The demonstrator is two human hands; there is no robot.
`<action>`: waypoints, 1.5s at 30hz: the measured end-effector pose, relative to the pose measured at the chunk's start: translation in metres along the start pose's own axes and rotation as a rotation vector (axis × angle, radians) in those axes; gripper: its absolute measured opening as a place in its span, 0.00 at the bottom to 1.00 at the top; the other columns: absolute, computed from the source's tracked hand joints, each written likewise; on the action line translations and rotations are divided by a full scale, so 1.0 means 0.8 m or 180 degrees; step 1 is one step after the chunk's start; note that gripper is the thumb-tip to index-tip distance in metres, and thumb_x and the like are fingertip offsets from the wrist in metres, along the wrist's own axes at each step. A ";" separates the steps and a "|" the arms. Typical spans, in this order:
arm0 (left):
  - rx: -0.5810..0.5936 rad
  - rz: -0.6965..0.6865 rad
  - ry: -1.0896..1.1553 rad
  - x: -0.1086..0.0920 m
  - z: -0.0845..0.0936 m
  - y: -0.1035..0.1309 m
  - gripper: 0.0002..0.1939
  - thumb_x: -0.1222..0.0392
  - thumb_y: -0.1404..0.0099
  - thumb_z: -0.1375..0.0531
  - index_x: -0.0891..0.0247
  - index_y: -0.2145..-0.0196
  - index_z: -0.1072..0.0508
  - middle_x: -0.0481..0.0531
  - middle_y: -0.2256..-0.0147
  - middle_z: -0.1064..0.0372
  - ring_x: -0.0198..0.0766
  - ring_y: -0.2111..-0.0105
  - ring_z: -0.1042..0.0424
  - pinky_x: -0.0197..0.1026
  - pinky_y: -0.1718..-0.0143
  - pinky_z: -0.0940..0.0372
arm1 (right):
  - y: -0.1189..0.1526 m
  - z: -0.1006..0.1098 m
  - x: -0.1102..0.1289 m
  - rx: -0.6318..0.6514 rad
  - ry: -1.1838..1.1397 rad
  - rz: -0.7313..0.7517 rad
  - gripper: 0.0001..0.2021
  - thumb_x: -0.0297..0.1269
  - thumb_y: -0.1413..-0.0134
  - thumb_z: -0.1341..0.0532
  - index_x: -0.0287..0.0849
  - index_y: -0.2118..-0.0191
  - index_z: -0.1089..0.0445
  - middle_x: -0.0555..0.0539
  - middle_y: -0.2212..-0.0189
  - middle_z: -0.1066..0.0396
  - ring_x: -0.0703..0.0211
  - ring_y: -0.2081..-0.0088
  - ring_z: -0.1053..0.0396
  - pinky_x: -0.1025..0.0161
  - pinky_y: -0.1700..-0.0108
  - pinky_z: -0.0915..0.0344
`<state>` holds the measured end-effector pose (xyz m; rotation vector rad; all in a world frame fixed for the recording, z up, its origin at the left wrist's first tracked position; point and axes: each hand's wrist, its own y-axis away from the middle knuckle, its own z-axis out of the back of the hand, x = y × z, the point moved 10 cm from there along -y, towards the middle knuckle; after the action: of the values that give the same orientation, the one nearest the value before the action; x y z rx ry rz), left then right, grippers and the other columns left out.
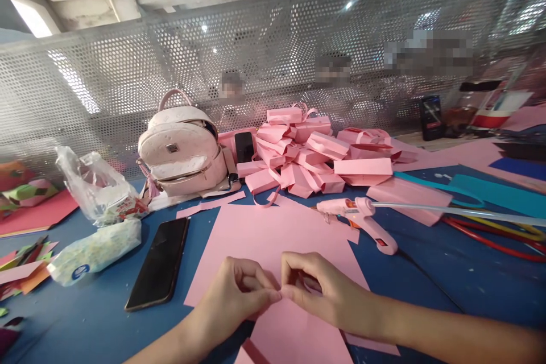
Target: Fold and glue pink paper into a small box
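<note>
My left hand (241,296) and my right hand (318,287) meet at the fingertips near the front middle of the table. Thumbs and fingers are closed in a pinch on the top edge of a pink paper piece (298,335), which reaches down out of the picture. Under both hands lies a larger pink paper sheet (239,239), flat on the blue table. What exactly sits between the fingertips is mostly hidden. A pink glue gun (362,219) with a long clear stick rests just beyond my right hand. Farther back is a heap of folded pink paper pieces (298,153).
To the left lie a black phone (160,264), a tissue pack (98,250) and a plastic bag (96,187). A pale pink backpack (183,151) stands at the back, before a perforated metal screen (256,51). Teal strips (499,196) and red tubing (490,236) lie right.
</note>
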<state>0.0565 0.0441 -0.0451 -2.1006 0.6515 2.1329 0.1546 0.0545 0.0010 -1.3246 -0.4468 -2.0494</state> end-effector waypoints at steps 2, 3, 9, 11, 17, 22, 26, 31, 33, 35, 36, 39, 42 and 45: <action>-0.0027 -0.0069 -0.0046 0.001 -0.002 0.002 0.16 0.54 0.45 0.31 0.68 0.78 0.28 0.43 0.83 0.40 0.26 0.82 0.48 0.33 0.79 0.54 | 0.001 -0.004 -0.002 0.0093 0.0047 -0.0040 0.06 0.31 0.44 0.42 0.42 0.71 0.37 0.55 0.77 0.39 0.66 0.75 0.45 0.67 0.72 0.48; -0.0069 -0.0084 -0.0081 0.002 -0.002 0.003 0.15 0.55 0.45 0.31 0.68 0.78 0.28 0.44 0.83 0.38 0.27 0.81 0.46 0.34 0.79 0.54 | 0.001 -0.006 -0.004 0.0121 0.0052 -0.0074 0.06 0.31 0.45 0.41 0.42 0.72 0.37 0.55 0.77 0.40 0.66 0.75 0.45 0.67 0.72 0.48; -0.0214 -0.0128 -0.0024 0.003 -0.002 0.007 0.12 0.59 0.44 0.32 0.68 0.78 0.29 0.43 0.82 0.39 0.27 0.81 0.47 0.34 0.79 0.55 | -0.003 -0.005 -0.012 0.0203 -0.0035 -0.0212 0.10 0.34 0.44 0.39 0.41 0.74 0.39 0.57 0.79 0.44 0.67 0.76 0.49 0.67 0.74 0.51; -0.0252 -0.0143 0.0056 0.001 0.000 0.008 0.13 0.58 0.43 0.33 0.68 0.78 0.29 0.43 0.82 0.40 0.26 0.81 0.49 0.34 0.79 0.56 | -0.004 -0.004 -0.011 0.0217 -0.0018 -0.0188 0.11 0.35 0.42 0.40 0.42 0.74 0.40 0.57 0.79 0.46 0.67 0.76 0.50 0.67 0.74 0.52; -0.0071 -0.0136 0.0041 0.002 -0.002 0.006 0.13 0.59 0.44 0.33 0.68 0.78 0.29 0.42 0.83 0.42 0.26 0.82 0.51 0.35 0.79 0.59 | -0.004 -0.006 -0.004 0.0299 -0.0147 -0.0083 0.12 0.34 0.42 0.41 0.42 0.75 0.42 0.58 0.80 0.49 0.68 0.77 0.51 0.68 0.75 0.52; -0.0143 -0.0120 0.0054 0.002 0.003 0.006 0.13 0.58 0.43 0.33 0.68 0.78 0.29 0.42 0.83 0.41 0.26 0.82 0.50 0.34 0.79 0.57 | -0.004 -0.002 -0.008 0.0273 -0.0119 -0.0152 0.13 0.38 0.41 0.41 0.42 0.74 0.41 0.58 0.80 0.48 0.68 0.77 0.51 0.68 0.75 0.52; -0.0149 -0.0016 -0.0002 0.004 0.000 0.008 0.13 0.58 0.46 0.32 0.67 0.79 0.30 0.41 0.84 0.42 0.26 0.83 0.49 0.33 0.80 0.54 | -0.002 -0.007 -0.004 0.0416 -0.0020 -0.0084 0.12 0.37 0.42 0.41 0.42 0.74 0.43 0.59 0.80 0.50 0.69 0.78 0.52 0.68 0.76 0.53; -0.0377 -0.0099 -0.0016 0.003 0.007 0.010 0.15 0.54 0.45 0.32 0.66 0.78 0.30 0.43 0.84 0.40 0.27 0.84 0.46 0.32 0.82 0.52 | -0.004 -0.001 -0.007 0.0301 -0.0086 -0.0148 0.13 0.40 0.40 0.41 0.42 0.74 0.42 0.57 0.79 0.48 0.67 0.77 0.51 0.67 0.75 0.52; -0.0482 -0.0130 -0.0039 0.001 0.013 0.011 0.15 0.53 0.44 0.32 0.66 0.77 0.30 0.44 0.84 0.38 0.28 0.84 0.44 0.32 0.82 0.51 | -0.005 0.002 -0.007 0.0283 -0.0094 -0.0129 0.13 0.40 0.40 0.41 0.42 0.74 0.41 0.57 0.78 0.47 0.67 0.76 0.51 0.67 0.74 0.52; -0.0525 -0.0158 -0.0067 -0.001 0.017 0.011 0.16 0.51 0.43 0.33 0.66 0.77 0.30 0.44 0.84 0.37 0.28 0.84 0.43 0.32 0.82 0.51 | -0.006 0.003 -0.006 0.0301 -0.0073 -0.0094 0.13 0.40 0.40 0.42 0.42 0.74 0.42 0.57 0.78 0.47 0.67 0.76 0.51 0.67 0.74 0.52; -0.0531 -0.0179 -0.0073 -0.001 0.019 0.011 0.17 0.51 0.42 0.33 0.66 0.77 0.30 0.44 0.84 0.37 0.28 0.85 0.44 0.32 0.82 0.51 | -0.006 0.003 -0.006 0.0314 -0.0069 -0.0076 0.14 0.40 0.39 0.42 0.42 0.74 0.42 0.57 0.78 0.48 0.67 0.76 0.51 0.66 0.74 0.52; -0.0476 -0.0275 -0.0053 -0.002 0.020 0.009 0.18 0.49 0.42 0.32 0.67 0.76 0.29 0.44 0.83 0.38 0.26 0.84 0.46 0.32 0.81 0.53 | -0.007 0.005 -0.008 0.0267 -0.0144 -0.0085 0.15 0.41 0.40 0.41 0.42 0.74 0.42 0.57 0.78 0.48 0.66 0.76 0.51 0.66 0.73 0.52; -0.0303 -0.0308 -0.0046 0.003 0.017 0.004 0.18 0.48 0.41 0.32 0.68 0.72 0.27 0.43 0.82 0.40 0.26 0.82 0.47 0.31 0.80 0.54 | -0.009 0.012 -0.013 0.0052 -0.0331 -0.0148 0.16 0.44 0.39 0.39 0.42 0.73 0.41 0.56 0.77 0.45 0.65 0.74 0.50 0.65 0.71 0.51; -0.0134 -0.0245 -0.0099 0.011 0.015 0.000 0.19 0.47 0.43 0.30 0.69 0.68 0.24 0.43 0.81 0.39 0.26 0.80 0.46 0.31 0.78 0.54 | -0.010 0.021 -0.015 -0.0156 -0.0468 -0.0137 0.18 0.48 0.38 0.39 0.42 0.73 0.40 0.55 0.75 0.44 0.63 0.72 0.47 0.65 0.69 0.50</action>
<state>0.0452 0.0463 -0.0541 -2.0728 0.5181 2.1519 0.1637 0.0743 -0.0020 -1.5139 -0.4966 -2.0171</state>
